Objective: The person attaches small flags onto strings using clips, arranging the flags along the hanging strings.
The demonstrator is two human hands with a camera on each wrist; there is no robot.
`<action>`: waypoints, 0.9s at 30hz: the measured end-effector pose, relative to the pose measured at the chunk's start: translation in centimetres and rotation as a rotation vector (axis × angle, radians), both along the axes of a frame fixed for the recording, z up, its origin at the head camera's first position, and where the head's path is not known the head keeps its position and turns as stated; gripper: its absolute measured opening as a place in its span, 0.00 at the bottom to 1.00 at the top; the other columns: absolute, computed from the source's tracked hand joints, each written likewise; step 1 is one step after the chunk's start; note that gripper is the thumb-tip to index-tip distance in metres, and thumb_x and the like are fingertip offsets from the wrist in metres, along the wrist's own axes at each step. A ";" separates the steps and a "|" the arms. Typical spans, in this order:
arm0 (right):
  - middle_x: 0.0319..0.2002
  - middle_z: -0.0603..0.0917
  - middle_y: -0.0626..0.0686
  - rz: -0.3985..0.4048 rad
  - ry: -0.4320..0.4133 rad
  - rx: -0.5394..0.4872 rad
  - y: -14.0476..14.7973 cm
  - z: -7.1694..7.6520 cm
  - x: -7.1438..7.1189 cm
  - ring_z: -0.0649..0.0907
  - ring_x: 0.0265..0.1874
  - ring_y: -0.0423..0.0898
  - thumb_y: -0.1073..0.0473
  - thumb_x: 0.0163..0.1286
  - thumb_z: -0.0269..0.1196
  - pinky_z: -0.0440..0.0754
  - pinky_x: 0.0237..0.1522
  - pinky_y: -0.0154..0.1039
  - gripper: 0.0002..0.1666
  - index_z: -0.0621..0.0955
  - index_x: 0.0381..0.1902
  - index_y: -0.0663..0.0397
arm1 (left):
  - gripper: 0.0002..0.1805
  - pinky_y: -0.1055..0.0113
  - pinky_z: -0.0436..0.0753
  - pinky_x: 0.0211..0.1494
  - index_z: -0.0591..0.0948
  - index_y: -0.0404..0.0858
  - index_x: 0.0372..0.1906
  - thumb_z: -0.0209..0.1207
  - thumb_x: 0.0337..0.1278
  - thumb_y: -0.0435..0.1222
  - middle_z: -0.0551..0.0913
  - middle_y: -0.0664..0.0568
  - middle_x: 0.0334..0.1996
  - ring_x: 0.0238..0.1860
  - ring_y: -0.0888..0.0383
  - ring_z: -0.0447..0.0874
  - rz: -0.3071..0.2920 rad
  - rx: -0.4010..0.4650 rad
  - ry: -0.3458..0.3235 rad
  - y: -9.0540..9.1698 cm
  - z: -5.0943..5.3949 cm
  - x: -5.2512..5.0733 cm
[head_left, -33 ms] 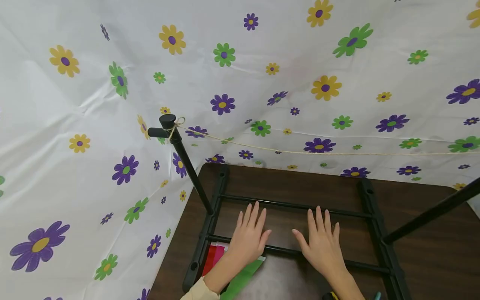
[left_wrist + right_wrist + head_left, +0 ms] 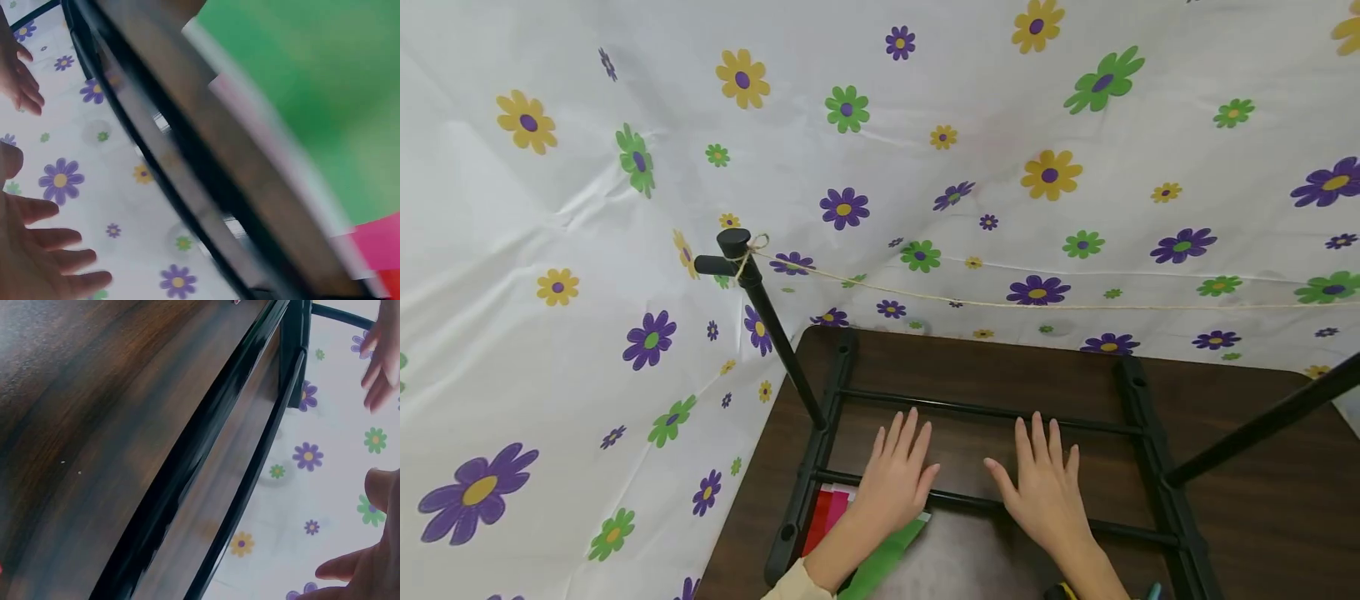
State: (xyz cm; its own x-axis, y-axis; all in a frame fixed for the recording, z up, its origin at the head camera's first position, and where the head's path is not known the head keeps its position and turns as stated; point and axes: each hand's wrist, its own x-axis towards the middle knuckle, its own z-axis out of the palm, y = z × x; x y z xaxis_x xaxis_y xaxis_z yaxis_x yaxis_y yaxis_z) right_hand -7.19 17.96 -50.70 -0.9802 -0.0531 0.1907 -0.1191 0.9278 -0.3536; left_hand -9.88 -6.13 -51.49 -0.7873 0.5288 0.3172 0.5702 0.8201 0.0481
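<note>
Both hands are held palm down with fingers spread above a black frame (image 2: pixel 977 502) of bars. The left hand (image 2: pixel 895 475) is over the left part of the frame, the right hand (image 2: pixel 1043 487) over its middle. Neither holds anything. In the left wrist view the left hand (image 2: pixel 37 250) has its fingers extended, apart from the bars. The right wrist view shows part of the right hand (image 2: pixel 369 556), also apart from the bars. Green sheet (image 2: pixel 883 560), pink sheet (image 2: pixel 837 507) and red sheet (image 2: pixel 817 523) lie near the left forearm, partly hidden by it.
A black post (image 2: pixel 782 342) rises at the left and another (image 2: pixel 1262 425) at the right. A thin string (image 2: pixel 1075 307) runs from the left post to the right. Behind hangs a flowered white cloth (image 2: pixel 955 92). The brown table (image 2: pixel 1262 500) lies below; small objects are at the bottom edge.
The left hand has shifted very slightly down and to the left. The right hand looks unchanged.
</note>
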 end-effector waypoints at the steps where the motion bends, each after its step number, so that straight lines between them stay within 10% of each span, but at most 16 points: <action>1: 0.75 0.58 0.78 0.000 0.000 -0.002 0.0 0.0 0.0 0.55 0.74 0.79 0.39 0.76 0.60 0.52 0.64 0.83 0.48 0.63 0.75 0.73 | 0.30 0.45 0.74 0.69 0.73 0.35 0.72 0.56 0.76 0.48 0.68 0.36 0.74 0.74 0.39 0.68 -0.021 0.020 0.028 -0.4 -0.3 0.3; 8: 0.69 0.68 0.78 0.023 0.063 -0.013 0.2 -0.1 0.2 0.67 0.69 0.78 0.45 0.74 0.66 0.66 0.61 0.78 0.45 0.66 0.73 0.74 | 0.20 0.55 0.85 0.54 0.84 0.36 0.53 0.70 0.58 0.39 0.83 0.45 0.55 0.57 0.47 0.82 -0.095 0.169 0.158 -3.0 -2.7 2.4; 15: 0.39 0.85 0.67 0.000 0.197 -0.052 1.3 0.2 1.8 0.85 0.37 0.64 0.59 0.64 0.75 0.86 0.37 0.58 0.28 0.79 0.54 0.76 | 0.13 0.61 0.82 0.41 0.84 0.41 0.42 0.73 0.53 0.40 0.80 0.52 0.40 0.42 0.54 0.77 0.033 0.134 0.105 -4.6 -4.6 3.8; 20: 0.19 0.80 0.47 -0.088 -0.113 -0.134 3.1 1.1 3.8 0.77 0.16 0.43 0.57 0.72 0.69 0.76 0.18 0.41 0.14 0.83 0.37 0.67 | 0.17 0.58 0.79 0.36 0.82 0.39 0.39 0.76 0.52 0.43 0.77 0.50 0.36 0.39 0.50 0.76 0.164 0.062 -0.007 -5.4 -4.8 4.4; 27: 0.19 0.74 0.48 -0.105 -0.666 -0.089 7.0 -1.4 5.8 0.75 0.19 0.45 0.52 0.74 0.66 0.73 0.25 0.42 0.16 0.80 0.31 0.58 | 0.27 0.53 0.81 0.35 0.78 0.35 0.41 0.80 0.45 0.45 0.74 0.44 0.40 0.38 0.46 0.75 0.275 0.042 -0.145 -6.0 -5.1 4.7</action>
